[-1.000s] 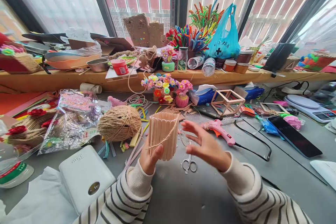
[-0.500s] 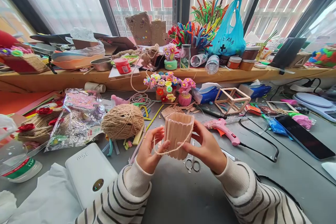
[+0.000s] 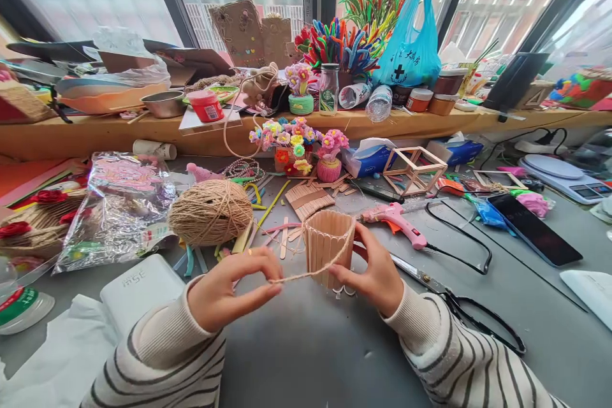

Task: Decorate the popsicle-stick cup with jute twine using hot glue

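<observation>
One wooden-stick cup (image 3: pixel 319 245) is gripped by the right hand (image 3: pixel 377 274) above the bench (image 3: pixel 291 350), well in from its far edge. The left hand (image 3: pixel 234 287) pinches twine (image 3: pixel 299 277) crossing the cup's front. A twine ball (image 3: pixel 210 211) and glue gun (image 3: pixel 399 224) lie either side; a pink flowerpot (image 3: pixel 329 169) stands near the far edge.

We read "35W" on the power bank (image 3: pixel 138 296), a cross (image 3: pixel 398 71) and Chinese lettering on the bag (image 3: pixel 414 41), perhaps "STARBUCKS" on the bottle (image 3: pixel 329 89).

Cup (image 3: pixel 319 245) left of glue gun (image 3: pixel 396 222)
</observation>
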Available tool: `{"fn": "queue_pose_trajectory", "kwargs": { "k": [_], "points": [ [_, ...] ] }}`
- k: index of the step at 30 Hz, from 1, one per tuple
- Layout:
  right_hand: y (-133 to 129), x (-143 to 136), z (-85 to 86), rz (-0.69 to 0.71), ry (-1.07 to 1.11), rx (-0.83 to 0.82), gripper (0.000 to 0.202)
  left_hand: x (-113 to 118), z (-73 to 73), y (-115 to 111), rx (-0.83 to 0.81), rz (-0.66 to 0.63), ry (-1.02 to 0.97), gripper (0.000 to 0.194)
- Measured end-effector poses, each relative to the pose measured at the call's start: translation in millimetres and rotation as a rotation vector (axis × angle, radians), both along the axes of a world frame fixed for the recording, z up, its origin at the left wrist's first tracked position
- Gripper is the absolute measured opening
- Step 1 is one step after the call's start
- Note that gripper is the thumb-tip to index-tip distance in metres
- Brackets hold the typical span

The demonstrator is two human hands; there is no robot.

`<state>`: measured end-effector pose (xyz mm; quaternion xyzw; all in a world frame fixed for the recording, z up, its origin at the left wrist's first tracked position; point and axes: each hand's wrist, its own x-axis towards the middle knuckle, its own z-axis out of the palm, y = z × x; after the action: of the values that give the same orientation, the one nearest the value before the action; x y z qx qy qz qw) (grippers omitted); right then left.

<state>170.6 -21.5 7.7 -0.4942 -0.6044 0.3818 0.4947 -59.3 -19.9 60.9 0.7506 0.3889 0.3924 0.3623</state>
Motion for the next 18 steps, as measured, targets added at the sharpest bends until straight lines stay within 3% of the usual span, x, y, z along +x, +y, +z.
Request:
{"fn": "queue_pose_trajectory", "kwargs": {
  "k": [3,5,8,12,14,18],
  "points": [
    [-0.3,0.7,-2.7,0.004,-0.009,0.020,0.074,5.9,6.7,-11.0,-0.137,-0.098,-0.035,0.035],
    [-0.2,0.6,-2.3,0.009,-0.007,0.015,0.075,7.0,14.4,-13.2,-0.174,-0.089,-0.029,0.037],
    [-0.9,0.4,-0.5,0.012,0.001,-0.011,0.076,4.4,29.7,-7.4,-0.148,-0.039,-0.044,0.038],
    [-2.2,0.8,1.9,0.023,0.001,-0.028,0.074,-4.1,46.5,9.1,-0.085,-0.089,0.085,0.023],
    [-2.0,1.0,2.3,0.031,0.003,-0.033,0.074,-6.8,48.8,13.9,-0.101,-0.097,0.130,0.020],
    [0.1,0.4,0.1,0.033,0.036,-0.036,0.074,-4.4,43.0,8.7,-0.054,0.045,0.059,0.023]
  ]
}}
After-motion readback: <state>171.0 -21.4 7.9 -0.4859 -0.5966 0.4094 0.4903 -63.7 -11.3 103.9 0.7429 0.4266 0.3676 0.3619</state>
